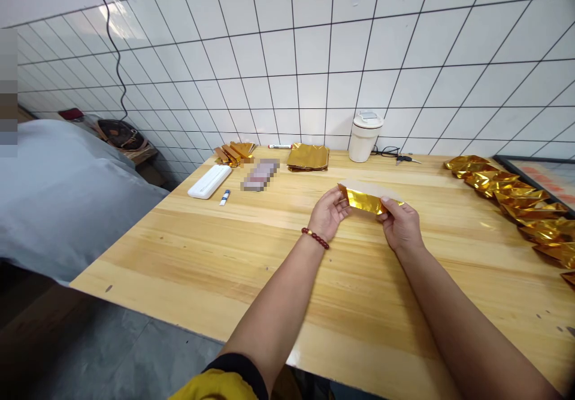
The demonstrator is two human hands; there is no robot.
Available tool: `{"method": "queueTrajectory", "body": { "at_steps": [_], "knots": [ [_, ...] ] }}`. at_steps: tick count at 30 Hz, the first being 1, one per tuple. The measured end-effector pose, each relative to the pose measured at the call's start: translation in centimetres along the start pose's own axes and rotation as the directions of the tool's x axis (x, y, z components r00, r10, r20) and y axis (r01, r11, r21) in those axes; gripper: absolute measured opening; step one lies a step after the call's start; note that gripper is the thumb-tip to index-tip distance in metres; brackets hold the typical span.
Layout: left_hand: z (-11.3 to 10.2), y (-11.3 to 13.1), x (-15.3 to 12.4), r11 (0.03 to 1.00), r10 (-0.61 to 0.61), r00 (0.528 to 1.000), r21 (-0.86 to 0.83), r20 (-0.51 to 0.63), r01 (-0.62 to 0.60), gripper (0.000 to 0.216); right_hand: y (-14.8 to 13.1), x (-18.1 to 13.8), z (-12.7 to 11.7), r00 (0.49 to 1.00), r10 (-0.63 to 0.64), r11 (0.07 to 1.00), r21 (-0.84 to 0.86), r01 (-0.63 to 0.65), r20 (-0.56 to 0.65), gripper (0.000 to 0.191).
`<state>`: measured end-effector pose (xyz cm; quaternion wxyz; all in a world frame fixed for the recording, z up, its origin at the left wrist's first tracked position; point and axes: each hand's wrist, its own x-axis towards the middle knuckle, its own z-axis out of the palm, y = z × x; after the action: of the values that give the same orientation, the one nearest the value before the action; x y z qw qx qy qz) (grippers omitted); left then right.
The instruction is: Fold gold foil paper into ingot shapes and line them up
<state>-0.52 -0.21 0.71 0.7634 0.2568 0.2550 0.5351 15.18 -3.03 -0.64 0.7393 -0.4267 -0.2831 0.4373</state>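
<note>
A sheet of gold foil paper (365,201), partly folded with its pale inner side showing along the top, is held just above the wooden table (251,250). My left hand (329,211), with a dark red bead bracelet at the wrist, grips its left end, the fingers behind and under it. On the right part of the sheet, my right hand (401,220) pinches the edge with the thumb on top. Beyond them lies a stack of flat gold foil sheets (308,157). Several folded gold foil pieces (507,193) run in a row along the right side.
Near the wall stand a white lidded cup (365,138), glasses (387,151) and a key (406,159). Toward the left lie a white power bank (209,181), a small blue-and-white stick (225,197), a blurred-out flat object (260,175), gold strips (233,152) and a marker (280,146).
</note>
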Motion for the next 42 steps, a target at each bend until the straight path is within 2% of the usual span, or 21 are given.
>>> {"method": "queueTrajectory", "body": {
  "at_steps": [6,10,13,18,24,28,30,35,38,42],
  "knots": [
    [-0.1,-0.6,0.2,0.994,0.044,0.995,0.107,-0.092,-0.034,0.032,0.7,-0.1,-0.2,0.999,-0.019,0.992,-0.126,0.022,0.026,0.038],
    [-0.1,-0.6,0.3,0.983,0.130,0.985,0.146,-0.114,-0.113,0.031,0.6,0.0,-0.4,0.997,-0.009,0.994,-0.108,0.018,0.082,0.036],
    [-0.2,-0.3,0.4,0.984,0.158,0.980,0.107,-0.120,-0.146,0.034,0.3,-0.1,-0.5,0.987,-0.005,0.996,-0.085,0.018,0.158,0.027],
    [-0.2,-0.1,0.4,0.990,0.137,0.984,0.041,-0.114,-0.133,0.044,0.1,-0.5,-0.3,0.964,0.014,0.989,-0.144,0.025,0.265,0.030],
    [0.1,-0.4,0.0,0.992,0.066,0.997,0.110,-0.040,-0.061,0.046,0.3,-0.3,0.0,0.987,-0.008,0.984,-0.174,0.036,0.160,0.036],
    [0.4,-1.3,-0.3,0.953,0.045,0.994,0.293,0.100,-0.073,0.047,0.2,-0.1,0.1,0.993,-0.034,0.992,-0.120,0.048,0.115,0.039],
    [0.5,-1.8,-0.3,0.919,0.061,0.989,0.380,0.134,-0.108,0.044,0.1,-0.2,0.2,0.993,-0.035,0.992,-0.119,0.048,0.113,0.039],
    [0.1,-2.3,-0.1,0.859,0.139,0.988,0.488,0.066,-0.153,0.038,0.1,-0.5,0.3,0.985,-0.013,0.988,-0.149,0.039,0.172,0.038],
    [-0.1,-2.4,0.3,0.910,0.142,0.990,0.393,0.005,-0.132,0.039,0.0,-0.5,-0.1,0.988,-0.011,0.993,-0.112,0.029,0.151,0.039],
    [0.0,-2.2,0.6,0.964,0.135,0.986,0.241,-0.094,-0.109,0.036,-0.6,-0.5,-0.2,0.997,-0.077,0.997,-0.022,0.078,0.017,0.038]
  ]
}}
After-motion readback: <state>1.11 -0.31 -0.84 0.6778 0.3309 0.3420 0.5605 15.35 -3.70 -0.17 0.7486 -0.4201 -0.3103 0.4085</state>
